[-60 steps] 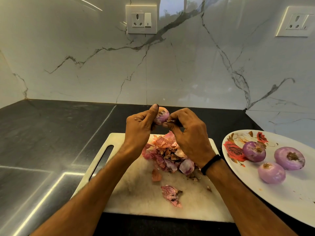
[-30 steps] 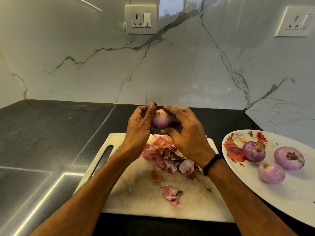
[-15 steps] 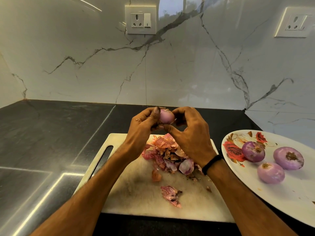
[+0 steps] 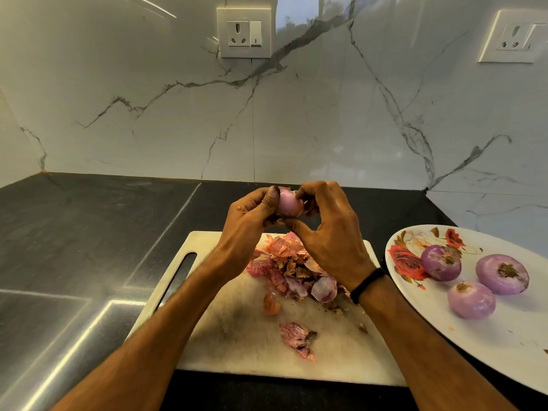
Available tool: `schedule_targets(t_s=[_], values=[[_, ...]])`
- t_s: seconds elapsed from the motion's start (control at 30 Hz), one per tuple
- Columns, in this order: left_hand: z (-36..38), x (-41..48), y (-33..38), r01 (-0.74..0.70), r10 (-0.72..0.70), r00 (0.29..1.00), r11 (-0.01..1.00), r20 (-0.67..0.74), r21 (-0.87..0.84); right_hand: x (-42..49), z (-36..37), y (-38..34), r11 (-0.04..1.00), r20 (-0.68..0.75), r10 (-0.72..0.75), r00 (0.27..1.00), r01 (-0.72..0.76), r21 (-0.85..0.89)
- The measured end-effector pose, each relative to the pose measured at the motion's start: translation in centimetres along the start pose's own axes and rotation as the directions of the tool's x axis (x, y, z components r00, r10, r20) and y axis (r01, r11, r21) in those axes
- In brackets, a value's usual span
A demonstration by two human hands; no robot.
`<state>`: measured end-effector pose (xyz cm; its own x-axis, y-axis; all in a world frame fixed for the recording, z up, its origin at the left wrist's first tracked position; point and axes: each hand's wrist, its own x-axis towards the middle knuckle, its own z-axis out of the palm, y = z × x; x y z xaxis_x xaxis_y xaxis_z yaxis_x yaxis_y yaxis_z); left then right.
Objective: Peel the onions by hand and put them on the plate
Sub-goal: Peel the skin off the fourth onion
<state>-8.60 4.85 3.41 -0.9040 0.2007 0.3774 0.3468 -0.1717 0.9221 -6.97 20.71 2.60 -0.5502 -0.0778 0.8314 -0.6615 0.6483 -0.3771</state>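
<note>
Both hands hold one small purple onion [image 4: 289,205] in the air above the far edge of the white cutting board [image 4: 237,330]. My left hand [image 4: 247,223] grips its left side, thumb on top. My right hand [image 4: 329,232] curls round its right side, fingertips pinching at its top. A heap of pink and brown onion skins [image 4: 292,268] lies on the board under the hands. Three peeled purple onions [image 4: 471,299] sit on the white floral plate [image 4: 489,345] at the right.
A loose scrap of skin [image 4: 298,339] lies near the board's front. The black counter [image 4: 89,247] stretches left of the board, and the marble wall [image 4: 296,114] carries two sockets. The plate overhangs the frame's right edge.
The onion has been turned between the fingers and shifted slightly right. My right fingers moved from its lower side up to its top. Board, skins and plate stay where they were.
</note>
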Motion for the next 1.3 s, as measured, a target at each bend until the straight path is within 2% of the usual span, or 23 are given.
schedule_targets(t_s=[0.37, 0.67, 1.3], values=[[-0.17, 0.12, -0.30, -0.003, 0.002, 1.000, 0.999, 0.012, 0.044, -0.04, 0.00, -0.12, 1.000, 0.005, -0.029, 1.000, 0.029, -0.010], [-0.09, 0.08, -0.14, 0.003, -0.003, 1.000, 1.000, -0.003, 0.013, -0.01, -0.08, -0.26, 1.000, 0.000, 0.007, 1.000, -0.007, 0.021], [0.05, 0.01, -0.07, -0.005, 0.005, 1.000, 1.000, 0.001, 0.012, -0.03, 0.10, 0.15, 0.999, -0.021, -0.053, 0.998, 0.053, -0.005]])
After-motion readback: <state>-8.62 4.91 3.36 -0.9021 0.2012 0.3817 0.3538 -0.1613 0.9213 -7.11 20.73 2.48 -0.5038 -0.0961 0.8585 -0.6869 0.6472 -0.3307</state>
